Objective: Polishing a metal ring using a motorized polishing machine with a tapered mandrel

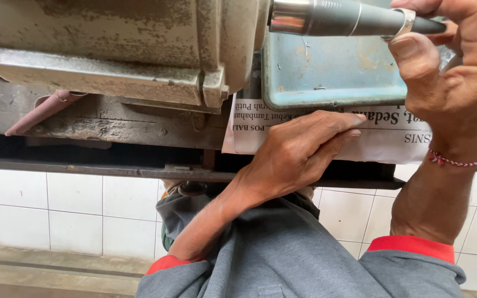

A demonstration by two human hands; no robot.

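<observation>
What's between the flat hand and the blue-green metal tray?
In the head view, a printed newspaper sheet lies under the left hand, beneath the blue-green metal tray.

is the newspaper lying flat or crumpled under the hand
Flat: the newspaper sheet lies smooth beneath the blue-green metal tray, with the left hand pressed on it.

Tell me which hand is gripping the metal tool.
The right hand, with a ring and a red thread bracelet at its wrist, grips the grey metal tool. The left hand holds nothing; it lies flat on the newspaper.
</observation>
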